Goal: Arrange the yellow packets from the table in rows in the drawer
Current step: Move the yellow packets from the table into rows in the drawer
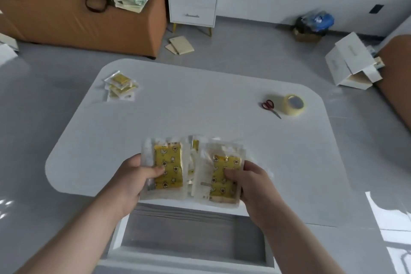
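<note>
The person is holding two bunches of yellow packets, one bunch in each hand, just above the near edge of the table [222,100]. The left hand [138,176] is gripping the left bunch of packets [169,167], with the thumb pressing on the front. The right hand [244,180] is gripping the right bunch of packets [222,176] the same way. A few more packets are showing between the two bunches, and I cannot tell which hand is holding those.

The open drawer [191,231] is sitting right below the hands, on the near side. It is looking empty inside, so I think the rows are not started yet.

This seems to be the carrying step: the packets are picked up and are going to the drawer. Next, the hands need to go down into the drawer and lay the packets flat, side by side, starting a neat row. The plastic wrappers are looking slippery, so the stack could slide apart.

A small pile of packets [121,85] is waiting at the far left of the table, well apart from the hands.
</note>
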The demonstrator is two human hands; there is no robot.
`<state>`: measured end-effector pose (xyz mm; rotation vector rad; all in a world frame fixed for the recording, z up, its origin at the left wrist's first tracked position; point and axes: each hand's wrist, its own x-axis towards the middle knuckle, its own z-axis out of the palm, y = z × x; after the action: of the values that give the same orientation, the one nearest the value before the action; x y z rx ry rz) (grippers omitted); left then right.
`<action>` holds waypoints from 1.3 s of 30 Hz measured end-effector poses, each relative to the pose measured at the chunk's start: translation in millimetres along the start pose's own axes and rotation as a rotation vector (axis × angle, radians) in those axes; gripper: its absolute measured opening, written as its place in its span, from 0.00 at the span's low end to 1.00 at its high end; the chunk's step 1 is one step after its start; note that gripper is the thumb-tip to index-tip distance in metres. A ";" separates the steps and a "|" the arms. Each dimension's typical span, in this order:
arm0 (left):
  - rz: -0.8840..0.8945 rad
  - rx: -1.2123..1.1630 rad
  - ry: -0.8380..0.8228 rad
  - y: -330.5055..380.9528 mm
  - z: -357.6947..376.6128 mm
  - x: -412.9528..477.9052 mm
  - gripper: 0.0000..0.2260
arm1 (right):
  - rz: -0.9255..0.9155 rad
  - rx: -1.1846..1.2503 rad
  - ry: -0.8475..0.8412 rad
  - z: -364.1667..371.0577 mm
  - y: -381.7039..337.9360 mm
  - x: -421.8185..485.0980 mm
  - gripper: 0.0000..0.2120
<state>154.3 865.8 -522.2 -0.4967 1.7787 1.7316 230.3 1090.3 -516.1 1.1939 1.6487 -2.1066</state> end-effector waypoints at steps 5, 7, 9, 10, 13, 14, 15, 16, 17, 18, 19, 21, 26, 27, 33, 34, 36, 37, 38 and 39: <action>0.069 -0.022 0.020 -79.9 -17.3 58.3 0.09 | -0.003 0.040 -0.034 11.2 88.3 72.9 0.13; 0.083 -0.057 0.010 -110.6 -23.7 79.5 0.10 | -0.008 0.047 -0.036 18.8 124.7 100.0 0.13; 0.094 -0.086 0.001 -138.0 -31.3 100.5 0.10 | -0.020 0.038 -0.053 26.5 153.9 123.7 0.12; 0.106 -0.092 -0.009 -149.6 -35.4 110.5 0.10 | -0.032 0.024 -0.072 30.6 164.8 133.6 0.11; 0.172 -0.066 -0.052 -174.3 -46.3 135.4 0.18 | -0.095 -0.043 -0.101 40.2 186.9 157.8 0.09; 0.197 -0.065 -0.057 -181.2 -50.2 142.0 0.18 | -0.117 -0.066 -0.102 43.7 191.8 165.2 0.09; 0.218 -0.076 -0.055 -187.2 -54.8 147.9 0.17 | -0.141 -0.087 -0.107 47.4 195.3 173.1 0.09; 0.233 -0.100 -0.061 -192.6 -59.6 153.2 0.17 | -0.163 -0.096 -0.111 51.0 197.9 180.2 0.09; 0.248 -0.120 -0.070 -197.6 -64.1 157.9 0.16 | -0.181 -0.099 -0.110 54.3 201.0 186.0 0.09; 0.267 -0.134 -0.077 -201.4 -68.2 162.4 0.16 | -0.200 -0.100 -0.108 57.4 203.3 190.4 0.09; 0.286 -0.140 -0.077 -204.6 -72.4 166.3 0.16 | -0.218 -0.102 -0.103 59.3 205.3 193.9 0.08; 0.310 -0.144 -0.082 -209.7 -77.0 171.2 0.16 | -0.251 -0.104 -0.103 61.0 207.2 196.1 0.06; 0.301 -0.187 -0.126 -216.9 -79.3 176.5 0.17 | -0.279 -0.116 -0.111 60.9 209.2 193.3 0.07; 0.297 -0.199 -0.138 -216.0 -80.0 176.3 0.17 | -0.284 -0.124 -0.110 61.4 207.8 192.1 0.07; 0.298 -0.219 -0.139 -218.7 -86.1 169.4 0.16 | -0.286 -0.160 -0.148 62.4 210.3 180.2 0.07; 0.302 -0.219 -0.133 -219.3 -87.2 168.0 0.15 | -0.283 -0.164 -0.168 61.7 213.1 176.3 0.08; 0.308 -0.212 -0.127 -220.3 -89.1 163.9 0.13 | -0.280 -0.168 -0.209 59.6 218.7 167.7 0.09; 0.306 -0.205 -0.124 -221.6 -90.4 160.7 0.13 | -0.274 -0.170 -0.225 58.5 221.9 163.0 0.09; 0.305 -0.199 -0.120 -224.0 -92.3 157.5 0.12 | -0.263 -0.174 -0.238 57.4 225.3 158.5 0.09; 0.301 -0.195 -0.118 -226.5 -94.4 154.1 0.12 | -0.247 -0.178 -0.251 56.1 229.0 154.0 0.10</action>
<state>169.5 776.6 -797.5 -0.2062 1.6752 2.1084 243.0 1006.8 -784.7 0.6719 1.8935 -2.0876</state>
